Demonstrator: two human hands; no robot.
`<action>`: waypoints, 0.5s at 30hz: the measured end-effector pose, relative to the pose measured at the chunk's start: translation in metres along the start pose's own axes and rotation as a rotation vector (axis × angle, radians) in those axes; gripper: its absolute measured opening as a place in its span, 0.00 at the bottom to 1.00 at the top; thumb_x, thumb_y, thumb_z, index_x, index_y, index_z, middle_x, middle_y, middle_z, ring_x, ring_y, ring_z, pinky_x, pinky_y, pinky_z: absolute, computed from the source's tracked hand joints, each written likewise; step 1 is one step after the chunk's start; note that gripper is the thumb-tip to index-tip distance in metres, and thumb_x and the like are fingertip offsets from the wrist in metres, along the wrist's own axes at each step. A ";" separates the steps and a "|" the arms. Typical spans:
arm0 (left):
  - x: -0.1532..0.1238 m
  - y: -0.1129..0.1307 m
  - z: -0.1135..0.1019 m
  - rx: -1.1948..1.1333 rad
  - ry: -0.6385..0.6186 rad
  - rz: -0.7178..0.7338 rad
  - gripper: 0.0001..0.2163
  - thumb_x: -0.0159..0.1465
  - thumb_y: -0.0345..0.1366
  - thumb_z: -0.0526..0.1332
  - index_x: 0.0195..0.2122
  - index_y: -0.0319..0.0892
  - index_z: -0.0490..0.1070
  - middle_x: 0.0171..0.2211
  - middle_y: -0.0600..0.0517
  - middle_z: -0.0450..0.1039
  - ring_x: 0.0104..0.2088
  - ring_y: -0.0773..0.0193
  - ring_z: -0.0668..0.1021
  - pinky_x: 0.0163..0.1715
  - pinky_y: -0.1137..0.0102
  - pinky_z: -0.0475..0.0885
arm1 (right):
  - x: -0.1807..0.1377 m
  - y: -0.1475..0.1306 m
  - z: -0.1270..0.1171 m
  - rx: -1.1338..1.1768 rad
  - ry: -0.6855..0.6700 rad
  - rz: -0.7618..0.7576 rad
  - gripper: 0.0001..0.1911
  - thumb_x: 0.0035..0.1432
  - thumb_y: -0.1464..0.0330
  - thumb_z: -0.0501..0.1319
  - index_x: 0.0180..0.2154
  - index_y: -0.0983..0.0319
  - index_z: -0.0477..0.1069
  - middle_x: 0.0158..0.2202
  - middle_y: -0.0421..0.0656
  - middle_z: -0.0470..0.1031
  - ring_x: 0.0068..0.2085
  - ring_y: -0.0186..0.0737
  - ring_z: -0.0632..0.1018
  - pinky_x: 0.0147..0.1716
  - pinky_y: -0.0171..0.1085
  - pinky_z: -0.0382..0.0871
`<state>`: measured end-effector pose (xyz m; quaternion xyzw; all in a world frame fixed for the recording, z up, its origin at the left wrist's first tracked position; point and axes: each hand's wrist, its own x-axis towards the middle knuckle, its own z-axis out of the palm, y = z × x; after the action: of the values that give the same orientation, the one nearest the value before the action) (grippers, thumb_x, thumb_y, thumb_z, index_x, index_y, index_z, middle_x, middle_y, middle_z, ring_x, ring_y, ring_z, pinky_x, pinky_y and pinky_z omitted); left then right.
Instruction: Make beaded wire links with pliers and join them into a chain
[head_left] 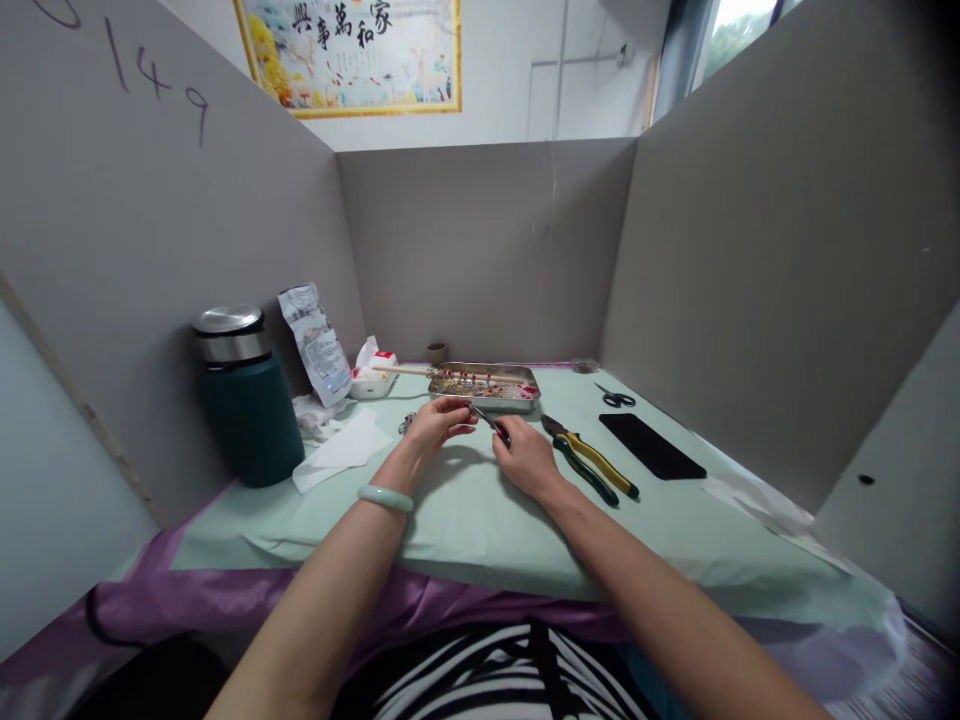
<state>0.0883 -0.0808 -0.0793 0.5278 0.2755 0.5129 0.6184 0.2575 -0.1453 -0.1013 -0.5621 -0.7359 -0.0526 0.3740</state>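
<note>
My left hand (437, 424), with a pale green bangle (385, 498) at its wrist, pinches something too small to make out between thumb and forefinger. In my right hand (526, 458) is a slim pair of pliers (484, 415), its dark handles mostly hidden by the fingers. The tips of the pliers meet the left fingertips just above the table. Right behind both hands stands a metal tray (484, 405) of small red and gold beads, with a wooden stick (405, 370) across it. A small beaded piece (406, 423) lies beside my left hand.
Larger green-and-yellow pliers (592, 462), a black phone (652, 446) and scissors (617, 398) lie to the right. On the left are a green flask (251, 420), a silver pouch (315, 345), white paper (345, 450) and a tissue pack (373, 380). Grey partitions (487, 250) enclose the table.
</note>
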 end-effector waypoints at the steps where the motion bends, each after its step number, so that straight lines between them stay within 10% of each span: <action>1: 0.000 0.000 -0.001 0.000 0.008 -0.004 0.12 0.50 0.27 0.69 0.35 0.34 0.71 0.30 0.48 0.75 0.29 0.63 0.79 0.32 0.66 0.74 | 0.000 0.000 0.000 0.016 0.002 -0.002 0.10 0.59 0.68 0.52 0.40 0.60 0.70 0.39 0.44 0.74 0.40 0.41 0.74 0.36 0.34 0.60; 15: -0.001 0.002 -0.002 -0.003 0.015 -0.008 0.12 0.50 0.27 0.69 0.36 0.34 0.72 0.30 0.48 0.75 0.27 0.65 0.78 0.29 0.69 0.74 | 0.003 0.004 0.004 0.214 0.007 -0.008 0.10 0.57 0.69 0.53 0.39 0.61 0.71 0.37 0.44 0.74 0.37 0.40 0.73 0.37 0.35 0.61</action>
<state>0.0857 -0.0812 -0.0781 0.5219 0.2812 0.5147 0.6194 0.2588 -0.1391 -0.1039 -0.5158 -0.7382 0.0231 0.4341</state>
